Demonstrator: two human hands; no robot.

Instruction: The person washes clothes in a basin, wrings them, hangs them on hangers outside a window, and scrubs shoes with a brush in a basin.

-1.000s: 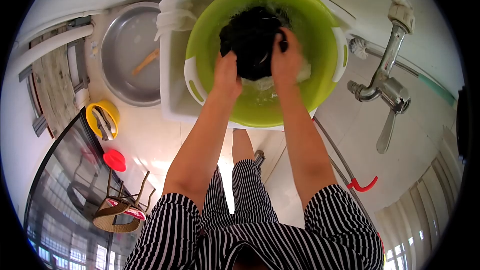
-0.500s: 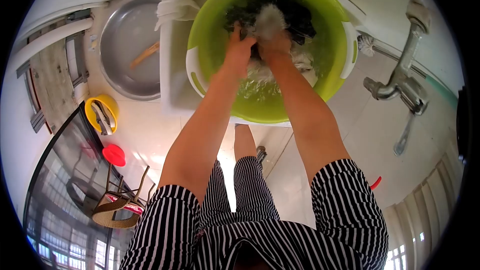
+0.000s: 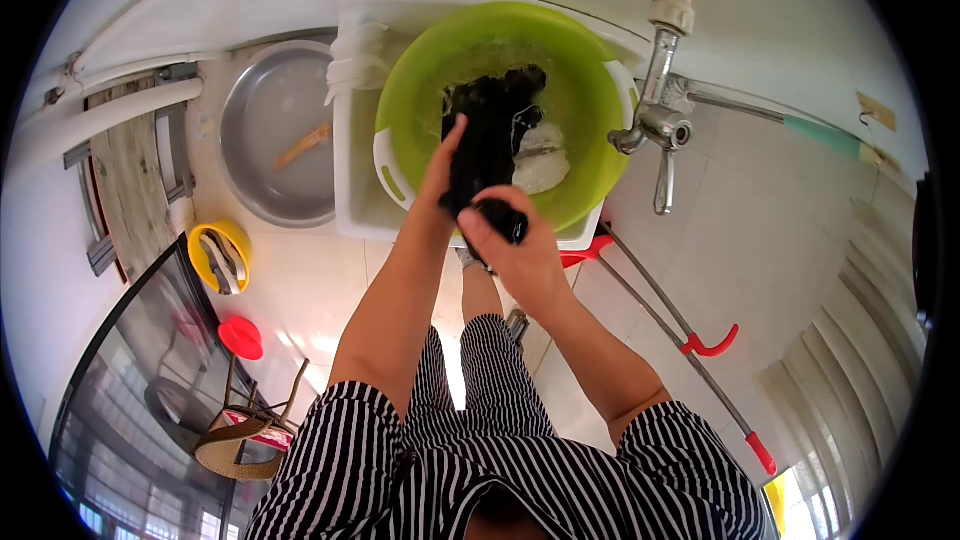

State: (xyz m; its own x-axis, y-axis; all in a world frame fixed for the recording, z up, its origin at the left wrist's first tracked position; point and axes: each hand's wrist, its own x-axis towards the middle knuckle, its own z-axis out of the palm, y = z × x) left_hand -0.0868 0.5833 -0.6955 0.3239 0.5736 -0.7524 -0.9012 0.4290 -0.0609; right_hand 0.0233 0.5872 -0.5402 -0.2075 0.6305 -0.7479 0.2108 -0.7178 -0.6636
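Note:
A dark, wet black garment stretches from the water up over the near rim of a green basin. My right hand is closed around its near end, close to the rim. Along the garment's left side is my left hand, holding it with most fingers hidden behind the cloth and one digit pointing up. A pale white cloth lies half sunk in the sudsy water to the right of the garment.
The basin sits in a white sink below a metal tap. On the left are a grey metal basin with a wooden piece and a yellow bucket holding shoes. Red-handled poles stand at right.
Both hands have come up out of the water, lifting the black garment toward me. My right hand has moved nearer my body, onto the garment's near end. The view has shifted.

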